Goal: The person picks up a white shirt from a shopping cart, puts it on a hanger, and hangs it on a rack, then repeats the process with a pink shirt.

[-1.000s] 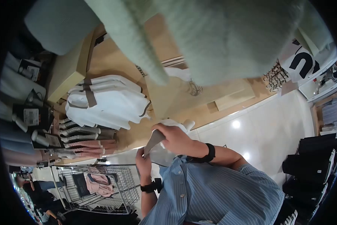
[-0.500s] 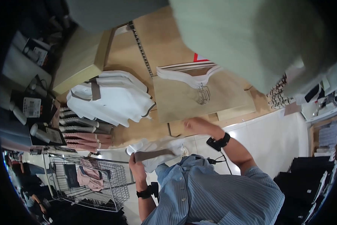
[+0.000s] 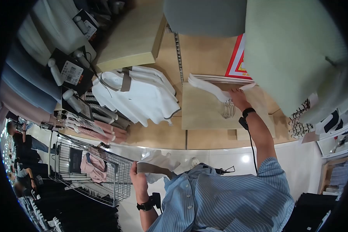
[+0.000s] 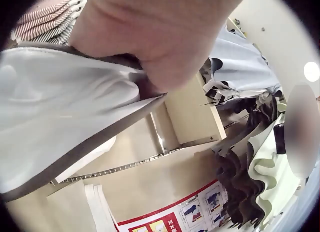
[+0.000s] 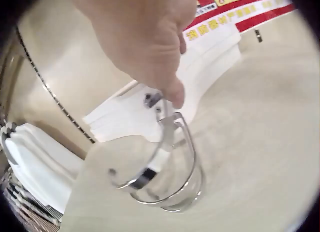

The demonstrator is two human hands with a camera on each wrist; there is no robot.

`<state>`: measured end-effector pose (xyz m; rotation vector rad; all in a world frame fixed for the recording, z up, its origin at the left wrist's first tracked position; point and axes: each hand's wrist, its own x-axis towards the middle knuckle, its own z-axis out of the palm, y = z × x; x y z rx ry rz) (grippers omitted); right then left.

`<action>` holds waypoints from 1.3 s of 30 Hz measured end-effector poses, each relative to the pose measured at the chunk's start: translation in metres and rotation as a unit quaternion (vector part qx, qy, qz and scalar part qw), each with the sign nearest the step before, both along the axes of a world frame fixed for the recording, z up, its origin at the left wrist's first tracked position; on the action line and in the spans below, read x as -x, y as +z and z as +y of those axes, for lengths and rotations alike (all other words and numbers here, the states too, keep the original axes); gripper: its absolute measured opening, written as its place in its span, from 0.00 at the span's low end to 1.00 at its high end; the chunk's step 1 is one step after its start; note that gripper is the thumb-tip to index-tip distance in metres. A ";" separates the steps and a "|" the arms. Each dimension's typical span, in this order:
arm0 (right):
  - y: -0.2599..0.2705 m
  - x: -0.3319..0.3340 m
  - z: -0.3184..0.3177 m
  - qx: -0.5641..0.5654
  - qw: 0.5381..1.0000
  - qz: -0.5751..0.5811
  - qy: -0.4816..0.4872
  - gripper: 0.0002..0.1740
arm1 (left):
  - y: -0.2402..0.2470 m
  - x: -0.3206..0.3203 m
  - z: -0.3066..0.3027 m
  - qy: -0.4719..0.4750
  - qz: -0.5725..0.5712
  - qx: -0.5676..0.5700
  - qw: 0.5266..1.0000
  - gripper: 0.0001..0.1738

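Right hand (image 3: 240,99) on white hangers (image 3: 208,87) beside "消防器材" sign (image 5: 225,13)

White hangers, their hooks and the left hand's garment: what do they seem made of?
Hangers: probably matte plastic, from their even white surface; painted wood possible. Hooks: polished metal, by their bright glints. Garment: soft, smooth fabric, judging by its folds; fibre unclear.
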<state>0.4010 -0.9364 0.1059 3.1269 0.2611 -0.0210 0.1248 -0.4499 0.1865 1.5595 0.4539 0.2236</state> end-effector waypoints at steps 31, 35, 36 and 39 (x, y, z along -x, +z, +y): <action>0.089 0.197 0.241 -0.470 0.861 0.152 0.118 0.42 | 0.070 -0.031 -0.078 -0.062 -0.101 -0.032 0.992 0.22; 0.080 0.214 0.256 -0.441 0.881 0.127 0.112 0.36 | 0.069 -0.028 -0.072 -0.031 -0.071 0.026 0.997 0.15; 0.069 0.214 0.258 -0.467 0.871 0.126 0.084 0.34 | 0.066 -0.026 -0.072 -0.033 -0.080 0.016 0.996 0.14; 0.054 0.207 0.256 -0.514 0.849 0.123 0.015 0.30 | 0.051 -0.028 -0.061 -0.019 -0.112 -0.060 0.992 0.15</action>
